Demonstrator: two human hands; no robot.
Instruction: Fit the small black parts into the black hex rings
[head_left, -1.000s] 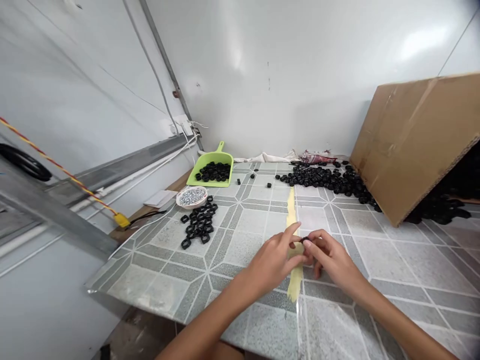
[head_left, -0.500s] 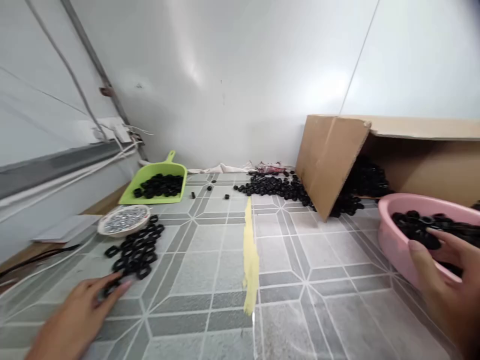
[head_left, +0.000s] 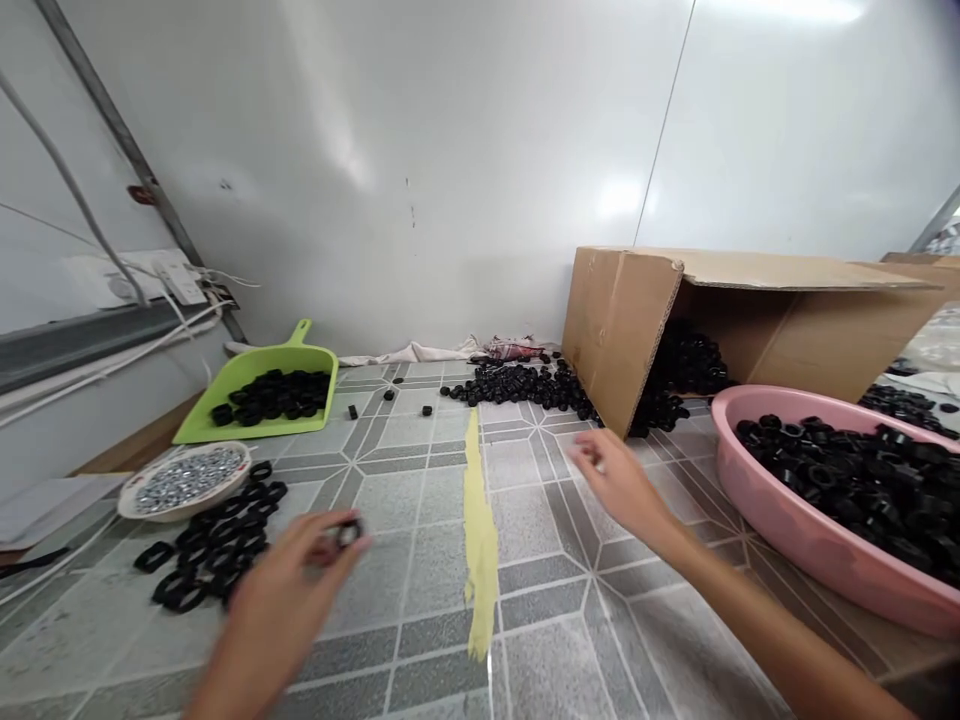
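Note:
Between the thumb and forefinger of my left hand (head_left: 289, 585) is a small black ring (head_left: 348, 533), held above the tiled-pattern surface. Just left of that hand lies a cluster of black rings (head_left: 217, 545), partly hidden behind it. My right hand (head_left: 622, 485) is over the middle right of the surface, its fingers pinched together and blurred; whatever is in them I cannot make out. Farther right stands a pink basin (head_left: 757, 510) heaped with small black ring-like parts (head_left: 847, 475). Neither hand touches the basin.
A white bowl of small silvery pieces (head_left: 191, 478) sits at left, before a green dustpan (head_left: 330, 400) holding black parts. A cardboard box (head_left: 607, 330) lies open on its side, with black parts (head_left: 517, 385) spread beside it. Yellow tape (head_left: 480, 540) marks the surface.
My left hand has lifted a black ring off the cluster and moved right. My right hand has left the pink basin and moved left. The view has turned slightly right.

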